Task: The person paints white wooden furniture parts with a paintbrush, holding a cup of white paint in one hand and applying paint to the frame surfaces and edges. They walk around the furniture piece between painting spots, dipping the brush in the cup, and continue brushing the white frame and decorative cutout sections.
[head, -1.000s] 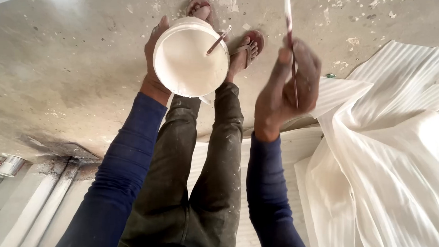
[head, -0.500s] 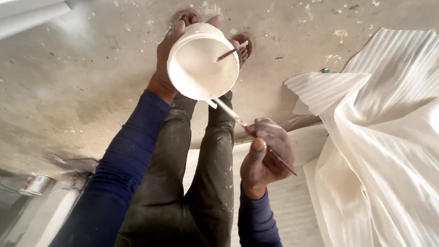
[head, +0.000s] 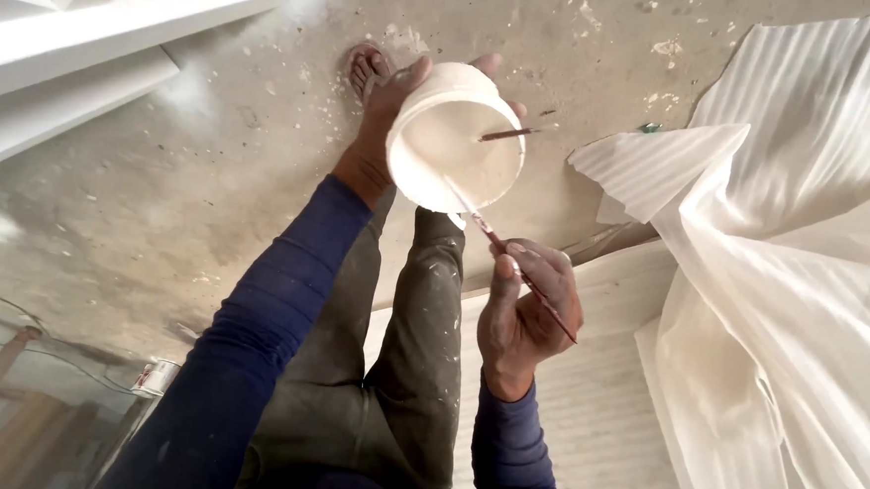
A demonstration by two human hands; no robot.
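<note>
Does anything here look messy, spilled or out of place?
Yes. The concrete floor is speckled with white splatter, and so are the trousers. A second thin stick lies loose in the white bucket that the left hand holds, while the right hand dips a brush. White corrugated sheets lie crumpled alongside.

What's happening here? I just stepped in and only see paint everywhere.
A person stands on a speckled concrete floor, looking down. Their left hand holds a white tub of white paint, with a second thin stick resting inside it. Their right hand holds a slim brush, its tip at the tub's near rim. A white ribbed sheet lies crumpled to the right, and white boards sit at upper left.
</note>
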